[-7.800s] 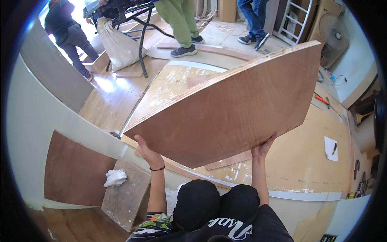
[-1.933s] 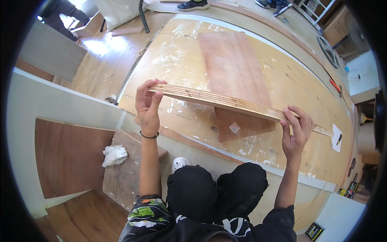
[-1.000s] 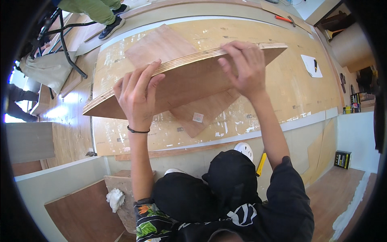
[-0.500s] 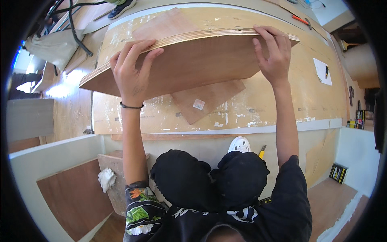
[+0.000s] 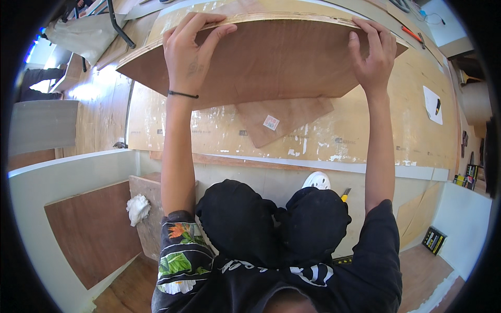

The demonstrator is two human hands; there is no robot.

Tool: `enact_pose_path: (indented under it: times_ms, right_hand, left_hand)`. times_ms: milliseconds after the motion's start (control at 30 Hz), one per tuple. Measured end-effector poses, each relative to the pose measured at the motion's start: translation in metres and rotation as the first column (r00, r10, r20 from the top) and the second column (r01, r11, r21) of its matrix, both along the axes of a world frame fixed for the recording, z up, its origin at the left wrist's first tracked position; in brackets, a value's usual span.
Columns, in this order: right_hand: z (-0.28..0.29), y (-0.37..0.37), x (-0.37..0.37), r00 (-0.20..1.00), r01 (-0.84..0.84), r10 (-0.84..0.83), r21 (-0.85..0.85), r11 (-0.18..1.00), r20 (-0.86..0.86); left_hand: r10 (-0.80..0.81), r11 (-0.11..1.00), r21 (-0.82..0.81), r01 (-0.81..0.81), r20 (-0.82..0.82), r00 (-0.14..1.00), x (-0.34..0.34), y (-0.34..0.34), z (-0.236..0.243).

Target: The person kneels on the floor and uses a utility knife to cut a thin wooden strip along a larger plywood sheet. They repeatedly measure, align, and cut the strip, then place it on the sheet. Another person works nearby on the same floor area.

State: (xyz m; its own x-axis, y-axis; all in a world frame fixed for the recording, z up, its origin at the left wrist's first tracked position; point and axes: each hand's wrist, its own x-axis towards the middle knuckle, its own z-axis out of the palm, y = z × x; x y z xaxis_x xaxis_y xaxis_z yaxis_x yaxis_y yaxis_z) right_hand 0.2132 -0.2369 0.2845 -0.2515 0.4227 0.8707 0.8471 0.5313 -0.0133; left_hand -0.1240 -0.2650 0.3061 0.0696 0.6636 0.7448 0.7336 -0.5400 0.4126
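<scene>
Wooden board [image 5: 276, 62], one, brown with a pale layered edge: held up in front of the knees over a yellowish sheet [image 5: 365, 130], its near face slanted into view. Its far face was out of our sight, and we could not tell whether its lower edge touched anything.

Thin panel [image 5: 297, 115], one: its middle was hidden by the board; we saw a near corner bearing a small square sticker [image 5: 271, 122], and a strip beyond the far edge.

White shoe [image 5: 317, 180]: only the front showed above the knee. Yellow-handled tool [image 5: 345, 194]: partly covered by the same knee. Dark metal legs [image 5: 121, 26]: cut off at the upper rim.

Left hand [image 5: 189, 57]: partly open around the board's top edge near the left end, fingers bent over it, thumb toward the near face; arm reached nearly straight.

Right hand [image 5: 377, 58]: likewise gripped the edge near the right end, fingers over the top, thumb before the face; arm extended.
</scene>
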Motion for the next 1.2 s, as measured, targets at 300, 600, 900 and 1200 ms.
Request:
enact_pose_path:
  times_ms: [300,600,900,1200]
  right_hand:
    - [0.009,0.016,-0.003,0.998,-0.026,0.032,-0.107,0.994,0.053]
    - [0.027,-0.044,-0.013,0.945,0.231,-0.145,-0.283,0.931,0.294]
    - [0.003,-0.165,0.006,0.980,0.144,-0.073,-0.402,0.904,0.187]
    - [-0.043,-0.228,0.024,0.990,0.130,-0.098,-0.372,0.919,0.103]
  left_hand:
    - [-0.031,0.980,-0.194,0.038,0.040,0.999,0.003,0.004,0.014]
    - [0.285,0.854,0.257,-0.452,0.496,0.821,-0.098,-0.059,0.001]
    - [0.037,0.998,-0.042,0.037,0.989,0.145,-0.105,-0.167,-0.067]
    - [0.088,0.995,-0.054,-0.081,0.844,0.529,-0.085,-0.215,-0.094]
